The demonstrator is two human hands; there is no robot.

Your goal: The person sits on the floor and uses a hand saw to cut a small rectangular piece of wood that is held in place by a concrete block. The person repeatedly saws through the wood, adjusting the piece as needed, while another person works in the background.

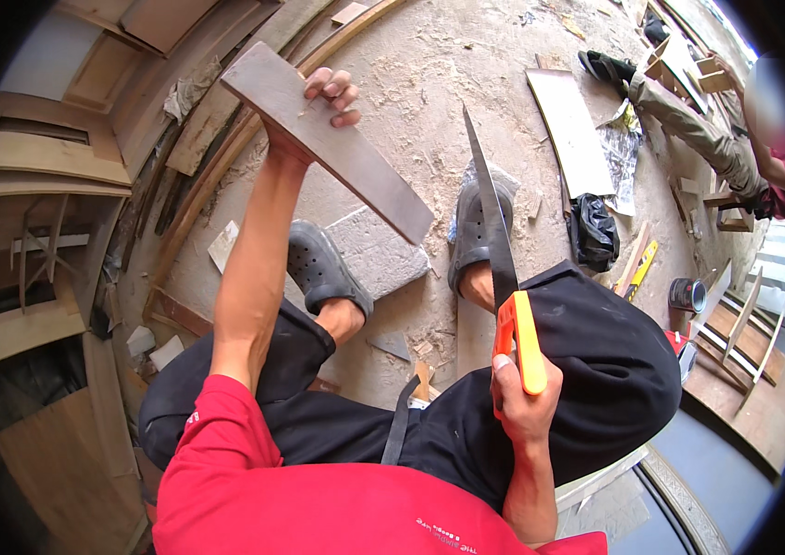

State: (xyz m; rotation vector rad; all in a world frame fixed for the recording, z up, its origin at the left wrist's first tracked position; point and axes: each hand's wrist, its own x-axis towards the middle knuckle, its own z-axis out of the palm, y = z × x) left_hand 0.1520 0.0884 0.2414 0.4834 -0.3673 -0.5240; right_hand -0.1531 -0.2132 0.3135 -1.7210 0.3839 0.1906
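Note:
My left hand [332,95] is closed round a flat brownish-grey board [337,153], its fingers curling over the upper edge. The board slants from the upper left down to the middle, raised above a pale rough block [376,252] on the ground. In my right hand [527,400] is a handsaw [494,222] with an orange and yellow handle, gripped above my right thigh. Its long dark blade points away from me, past my right clog, and stays apart from the board.
Wood shavings litter the concrete floor [429,83]. A pale panel [573,129] and a black plastic bag [593,231] lie to the right, near a yellow level [642,268] and an open can [686,294]. Another person sits at the far right. Wooden furniture frames [41,157] line the left.

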